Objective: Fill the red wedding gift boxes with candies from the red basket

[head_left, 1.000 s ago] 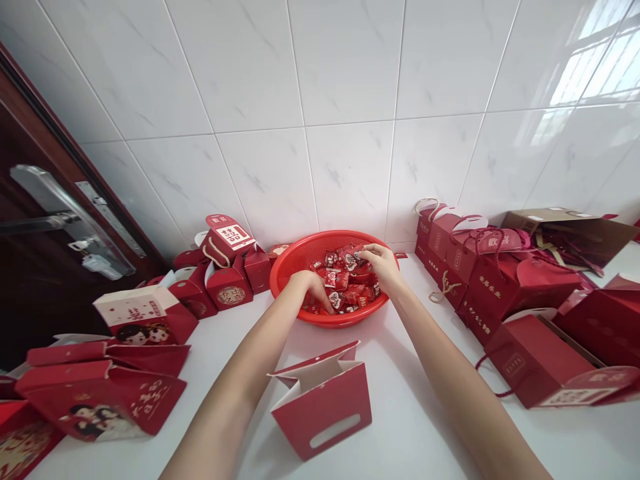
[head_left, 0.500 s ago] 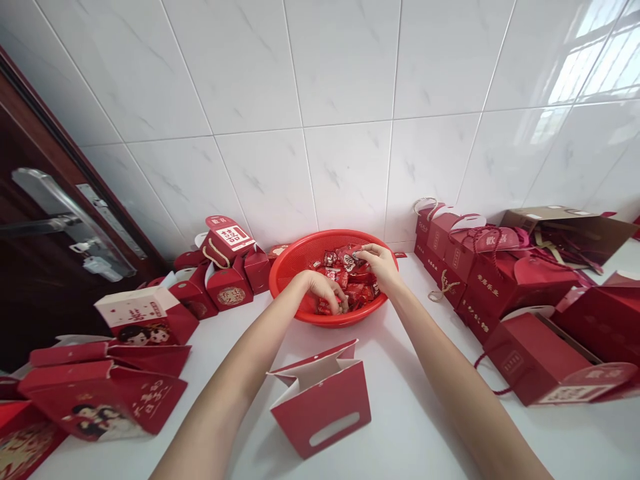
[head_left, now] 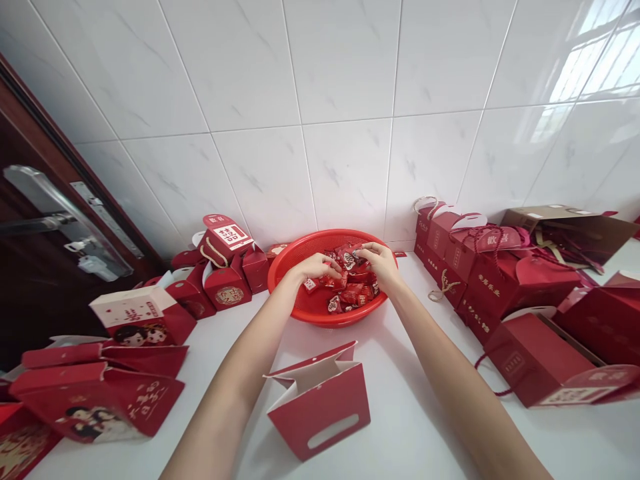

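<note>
A red plastic colander basket (head_left: 285, 272) stands at the back of the white table, holding several small red wrapped candies (head_left: 354, 292). Inside it, my left hand (head_left: 316, 267) is bent over the pile, thumb and fingers closed on a red wrapped candy that they partly hide. My right hand (head_left: 380, 262) reaches in from the right rim and pinches a red candy packet (head_left: 348, 257) with white print. In front of the basket, between my forearms, an open-topped red paper gift box (head_left: 323, 410) stands upright with an oval cut-out in its face.
Several red gift boxes (head_left: 227, 285) line the left side, some with printed figures. More red boxes with rope handles (head_left: 520, 280) crowd the right, beside an open cardboard box (head_left: 595, 233). A tiled wall (head_left: 350, 167) closes the back; a door handle (head_left: 55, 207) is at left.
My left hand has risen from the front of the candy pile and moved back and slightly left, uncovering candies. My right hand stays almost still with its packet.
</note>
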Demonstrator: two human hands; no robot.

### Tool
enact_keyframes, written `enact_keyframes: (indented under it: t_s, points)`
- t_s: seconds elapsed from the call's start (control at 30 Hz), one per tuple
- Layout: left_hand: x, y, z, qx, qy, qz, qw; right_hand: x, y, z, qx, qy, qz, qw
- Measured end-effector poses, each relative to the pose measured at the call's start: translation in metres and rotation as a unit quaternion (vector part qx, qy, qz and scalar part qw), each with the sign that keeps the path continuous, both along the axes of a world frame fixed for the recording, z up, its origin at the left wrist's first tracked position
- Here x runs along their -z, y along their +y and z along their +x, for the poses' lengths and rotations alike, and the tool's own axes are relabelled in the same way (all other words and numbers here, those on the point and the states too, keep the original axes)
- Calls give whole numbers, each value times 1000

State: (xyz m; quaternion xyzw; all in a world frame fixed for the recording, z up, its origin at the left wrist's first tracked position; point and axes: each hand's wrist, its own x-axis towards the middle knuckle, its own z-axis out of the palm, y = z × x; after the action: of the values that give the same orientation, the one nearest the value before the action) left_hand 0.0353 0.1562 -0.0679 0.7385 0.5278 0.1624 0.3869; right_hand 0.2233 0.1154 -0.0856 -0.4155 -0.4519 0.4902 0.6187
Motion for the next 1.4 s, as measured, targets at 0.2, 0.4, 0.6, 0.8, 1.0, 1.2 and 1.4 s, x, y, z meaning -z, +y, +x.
enact_keyframes:
  t_s: [0.2, 0.4, 0.6, 0.8, 1.0, 1.2, 1.4]
  points:
    - [10, 7, -2, -65, -58, 31, 996, -2, -3, 0, 0, -4, -1, 1000]
    - [11, 7, 0, -75, -77, 19, 994, -3, -3, -1, 0, -7, -2, 1000]
    - [13, 9, 3, -95, -78, 20, 992, -2, -3, -1, 2, -6, -3, 1000]
    - [10, 4, -2, -86, 38, -45, 995, -2, -3, -1, 2, -8, -2, 1000]
    - [9, -1, -1, -91, 147, -21, 985, -2, -3, -1, 0, -2, -3, 1000]
    - [13, 0, -3, -143, 243, 25, 959, -3, -4, -1, -1, 0, -3, 1000]
    - [13, 1, -5, -119, 321, -5, 940, -4, -5, -1, 3, 0, -4, 1000]
